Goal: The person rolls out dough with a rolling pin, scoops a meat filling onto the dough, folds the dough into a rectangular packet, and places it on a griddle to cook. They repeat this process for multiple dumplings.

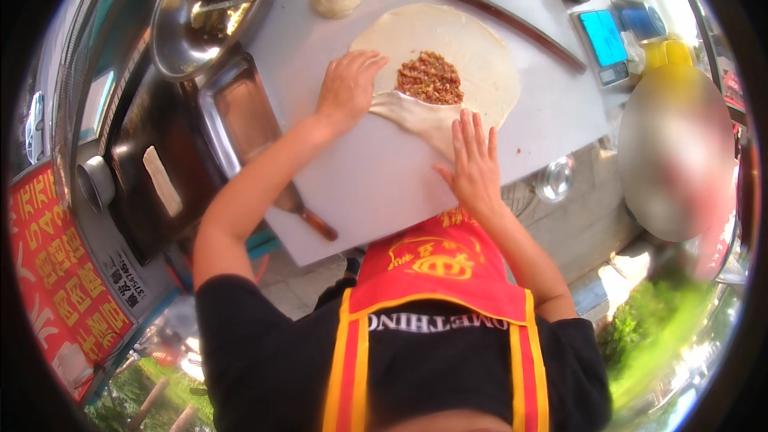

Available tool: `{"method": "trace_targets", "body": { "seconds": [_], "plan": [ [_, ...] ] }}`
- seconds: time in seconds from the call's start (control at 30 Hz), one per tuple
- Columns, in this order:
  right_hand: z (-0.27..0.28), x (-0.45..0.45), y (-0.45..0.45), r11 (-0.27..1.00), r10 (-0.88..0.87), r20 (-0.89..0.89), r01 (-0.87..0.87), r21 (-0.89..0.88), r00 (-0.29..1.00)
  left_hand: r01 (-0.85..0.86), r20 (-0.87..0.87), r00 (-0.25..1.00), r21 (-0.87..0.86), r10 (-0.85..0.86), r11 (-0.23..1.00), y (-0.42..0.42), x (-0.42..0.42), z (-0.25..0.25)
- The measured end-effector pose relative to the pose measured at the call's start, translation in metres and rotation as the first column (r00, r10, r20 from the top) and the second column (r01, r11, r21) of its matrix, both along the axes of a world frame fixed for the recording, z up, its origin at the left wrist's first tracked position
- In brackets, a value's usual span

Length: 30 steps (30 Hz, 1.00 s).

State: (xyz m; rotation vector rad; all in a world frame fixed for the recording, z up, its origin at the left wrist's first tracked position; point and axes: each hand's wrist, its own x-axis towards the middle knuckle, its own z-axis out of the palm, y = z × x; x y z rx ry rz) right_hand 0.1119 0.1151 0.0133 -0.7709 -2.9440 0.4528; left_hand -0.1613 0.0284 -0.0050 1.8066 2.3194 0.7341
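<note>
A thin round sheet of dough (489, 66) lies on the pale work board (336, 180), with a mound of minced filling (429, 78) on it. The edge nearest me is folded up against the filling. My left hand (351, 87) is at the sheet's left edge, its fingers bent over the dough; whether they pinch it is hidden. My right hand (475, 159) rests flat on the folded dough at the near right, fingers extended and slightly apart.
Dough balls (336, 0) and a dark rolling stick (515, 27) lie farther back. At left are a steel bowl (165, 30), a metal tray (219, 123), a wooden-handled scraper (318, 225) and a black griddle (129, 198) with a dough strip. A digital scale (603, 42) stands at right.
</note>
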Motion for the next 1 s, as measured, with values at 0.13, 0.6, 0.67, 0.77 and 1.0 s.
{"method": "trace_targets", "body": {
  "seconds": [0.13,0.6,0.67,0.77,1.0],
  "plan": [
    [-0.012,0.008,0.006,0.994,0.075,-0.001,-0.075,-0.08,0.997,0.095,-0.349,0.93,-0.081,-0.117,0.992,-0.033,0.025,-0.013],
    [-0.021,-0.09,0.161,0.739,-0.622,0.071,0.615,-0.275,0.78,0.066,0.155,0.988,-0.326,-0.015,0.943,0.18,-0.052,-0.022],
    [-0.035,-0.086,0.159,0.777,-0.616,-0.077,0.589,-0.222,0.784,0.117,0.175,0.983,-0.341,-0.059,0.933,0.184,-0.055,-0.02],
    [-0.034,-0.087,0.158,0.762,-0.622,-0.061,0.587,-0.273,0.78,0.143,0.19,0.978,-0.294,-0.089,0.945,0.18,-0.044,-0.018],
    [-0.025,-0.063,0.16,0.82,-0.499,-0.421,0.256,-0.512,0.757,0.313,0.525,0.833,-0.184,-0.176,0.932,0.172,-0.079,0.0]
  ]
}}
